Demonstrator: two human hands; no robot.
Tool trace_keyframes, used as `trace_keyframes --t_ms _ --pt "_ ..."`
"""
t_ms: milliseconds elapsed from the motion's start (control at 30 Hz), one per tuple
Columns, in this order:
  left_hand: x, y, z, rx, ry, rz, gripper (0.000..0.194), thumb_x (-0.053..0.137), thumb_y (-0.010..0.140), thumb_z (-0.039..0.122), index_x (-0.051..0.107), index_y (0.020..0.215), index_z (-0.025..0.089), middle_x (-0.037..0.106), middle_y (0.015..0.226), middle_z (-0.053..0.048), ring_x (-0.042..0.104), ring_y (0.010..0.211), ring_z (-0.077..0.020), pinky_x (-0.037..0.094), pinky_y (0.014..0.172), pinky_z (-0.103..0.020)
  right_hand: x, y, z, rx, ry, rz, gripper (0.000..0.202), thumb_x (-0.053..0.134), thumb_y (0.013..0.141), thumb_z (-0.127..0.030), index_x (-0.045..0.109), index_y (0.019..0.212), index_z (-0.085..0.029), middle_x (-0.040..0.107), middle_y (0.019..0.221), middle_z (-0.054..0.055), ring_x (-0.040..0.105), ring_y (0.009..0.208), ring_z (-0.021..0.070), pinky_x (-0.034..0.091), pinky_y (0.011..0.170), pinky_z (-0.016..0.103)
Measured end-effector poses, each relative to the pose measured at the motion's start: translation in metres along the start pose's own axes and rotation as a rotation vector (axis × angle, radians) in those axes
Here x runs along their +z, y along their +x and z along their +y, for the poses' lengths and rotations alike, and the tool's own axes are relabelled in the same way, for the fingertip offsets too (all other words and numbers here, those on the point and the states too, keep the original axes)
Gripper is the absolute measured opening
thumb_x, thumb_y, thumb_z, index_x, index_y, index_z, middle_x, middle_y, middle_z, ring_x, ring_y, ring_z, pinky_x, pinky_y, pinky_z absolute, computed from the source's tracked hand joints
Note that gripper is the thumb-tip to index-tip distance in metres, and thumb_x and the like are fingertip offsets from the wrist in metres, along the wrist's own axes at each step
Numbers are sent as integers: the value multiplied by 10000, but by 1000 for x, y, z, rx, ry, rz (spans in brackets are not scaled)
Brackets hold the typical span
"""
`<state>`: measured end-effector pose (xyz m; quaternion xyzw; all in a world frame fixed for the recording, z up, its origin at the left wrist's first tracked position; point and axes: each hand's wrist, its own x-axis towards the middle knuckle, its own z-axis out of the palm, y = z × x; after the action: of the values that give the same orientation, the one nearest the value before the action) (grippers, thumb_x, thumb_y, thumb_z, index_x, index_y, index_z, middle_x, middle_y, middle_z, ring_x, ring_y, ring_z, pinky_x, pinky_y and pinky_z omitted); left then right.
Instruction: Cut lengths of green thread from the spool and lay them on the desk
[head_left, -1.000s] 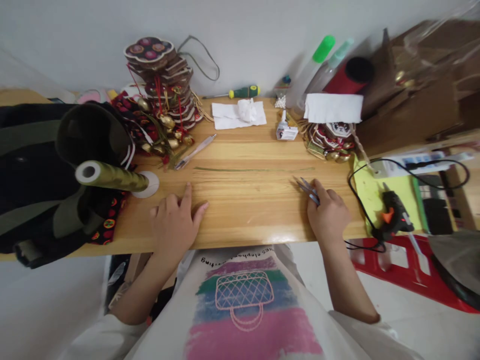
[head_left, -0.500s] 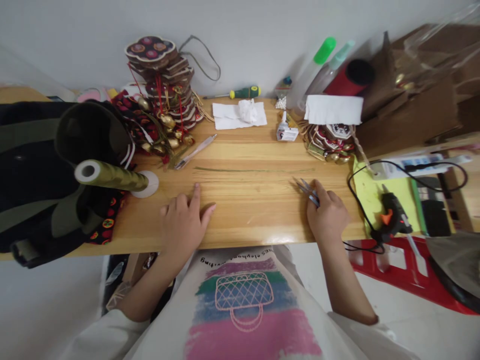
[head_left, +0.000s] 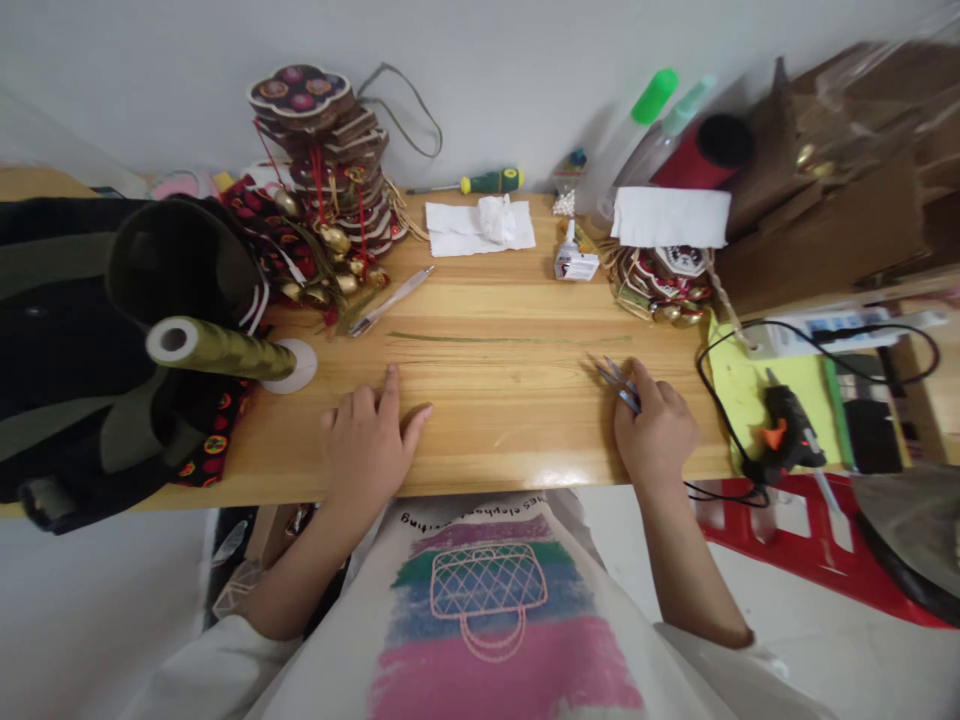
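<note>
My left hand (head_left: 367, 440) rests palm down on the wooden table (head_left: 487, 460), index finger stretched out and thumb spread, with nothing in it. Just beyond its fingertip lies a thin olive-green cord (head_left: 510, 340), stretched out nearly straight from left to right. My right hand (head_left: 655, 425) lies on the table, fingers wrapped round small metal scissors (head_left: 621, 382). Their two narrow tips stand apart and point away to the left, just short of the cord's right end. The scissors' handles are hidden inside my hand.
Left are a roll of olive ribbon (head_left: 225, 350), stacked ornaments with bells (head_left: 330, 170) and a pen (head_left: 394, 300). Along the back lie a screwdriver (head_left: 491, 183), tissue (head_left: 450, 230) and a small glue bottle (head_left: 576, 263). A corded glue gun (head_left: 787, 430) sits right.
</note>
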<state>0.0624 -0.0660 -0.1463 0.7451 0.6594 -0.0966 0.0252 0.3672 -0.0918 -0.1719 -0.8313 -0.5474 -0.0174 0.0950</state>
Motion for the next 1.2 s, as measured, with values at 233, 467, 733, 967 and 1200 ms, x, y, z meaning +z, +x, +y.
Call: trace_keyframes --t_ms 233,467,733,967,1200 --pt "0 0 0 -7 -37 -9 666 305 944 559 436 1429 122 597 956 -160 547 925 -307 336 761 -380 4 0 3 -10 12 30 462 470 823 -225 663 1234 -138 577 776 101 495 739 225 347 627 315" --pt "0 1 0 1 -30 -16 667 293 950 549 422 1438 114 596 978 -170 549 951 -319 335 764 -384 4 0 2 -10 2 29 470 461 830 -243 662 1234 -112 592 789 118 505 741 236 344 625 318" --pt "0 0 1 6 -1 -17 674 275 956 549 422 1435 98 597 973 -175 550 939 -319 339 753 -384 3 -1 2 -33 -24 45 467 428 847 -251 664 1221 -104 609 783 117 526 732 238 355 639 319" --pt "-1 1 2 -6 -23 -24 677 278 958 551 410 1446 100 600 992 -183 559 954 -331 346 764 -390 6 -1 3 -27 -41 55 445 470 838 -231 666 1221 -116 605 787 106 532 740 227 365 636 308" --pt "0 1 1 1 25 0 679 280 958 558 432 1431 95 605 955 -169 572 926 -322 347 740 -382 4 -1 1 -18 -46 21 455 475 834 -190 659 1244 -123 600 801 107 528 772 230 376 657 313"
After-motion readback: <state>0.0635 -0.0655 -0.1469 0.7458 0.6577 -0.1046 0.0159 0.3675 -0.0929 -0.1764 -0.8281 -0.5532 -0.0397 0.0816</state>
